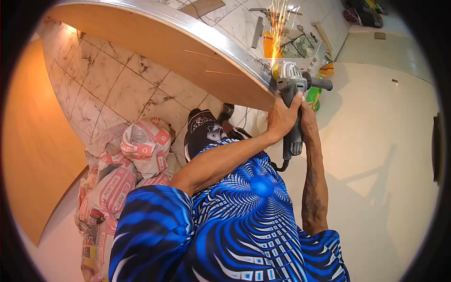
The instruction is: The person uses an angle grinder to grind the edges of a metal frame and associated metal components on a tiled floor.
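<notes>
An angle grinder [295,89] is held in both of my hands. My left hand [282,117] wraps round its body from the left, and my right hand [307,115] grips it from the right, behind the side handle. The grinder's head sits against the right end of a metal strip [221,42] along the edge of a long, curved wooden panel [164,56]. Orange sparks [279,28] spray upward from the disc, with a few streaks over the panel. A black power cord trails from the grinder's rear.
Red-and-white sacks [145,145] lie crumpled on marble-look tiles [131,89] at lower left. A curved wooden sheet [37,141] stands at far left. Offcuts [324,37], cables and coloured packaging lie beyond the grinder. A pale board or surface [376,188] spans the right, with dark items [361,14] behind.
</notes>
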Demonstrator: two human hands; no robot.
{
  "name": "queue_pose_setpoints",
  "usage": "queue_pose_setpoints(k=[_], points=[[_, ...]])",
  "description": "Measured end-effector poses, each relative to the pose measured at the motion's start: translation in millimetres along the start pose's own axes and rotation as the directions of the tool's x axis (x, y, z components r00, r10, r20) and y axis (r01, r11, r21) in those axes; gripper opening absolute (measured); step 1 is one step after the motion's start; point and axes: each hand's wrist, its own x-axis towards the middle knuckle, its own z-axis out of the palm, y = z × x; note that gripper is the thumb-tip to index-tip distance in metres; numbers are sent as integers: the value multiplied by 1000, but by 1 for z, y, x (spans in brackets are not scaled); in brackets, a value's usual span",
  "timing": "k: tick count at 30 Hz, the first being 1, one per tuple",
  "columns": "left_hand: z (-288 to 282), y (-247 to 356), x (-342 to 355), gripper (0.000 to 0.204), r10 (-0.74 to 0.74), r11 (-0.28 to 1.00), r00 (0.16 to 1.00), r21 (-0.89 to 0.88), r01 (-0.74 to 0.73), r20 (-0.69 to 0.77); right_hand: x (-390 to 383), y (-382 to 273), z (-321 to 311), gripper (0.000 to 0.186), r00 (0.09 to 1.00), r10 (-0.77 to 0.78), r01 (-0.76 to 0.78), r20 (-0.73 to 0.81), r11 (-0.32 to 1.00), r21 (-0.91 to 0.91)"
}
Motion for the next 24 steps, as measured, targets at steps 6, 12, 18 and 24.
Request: queue_pose_setpoints(k=[6, 12, 18, 24], points=[[-3, 4, 2, 72, -18, 1000, 999, 6, 18, 28, 0, -3, 4, 56, 1000, 2, -1, -17, 1000, 21], [-3, -2, 1, 72, 19, 1000, 999, -18, -19, 32, 0, 5, 0, 55, 1000, -11, 11, -8, 1000, 8], [-3, -5, 1, 66, 24, 999, 1000, 28, -24, 12, 5, 12, -1, 54, 999, -26, 25, 22, 999, 43], [0, -7, 2, 74, 36, 999, 999, -12, -36, 13, 0, 1, 1, 54, 1000, -22, 22, 16, 999, 29]])
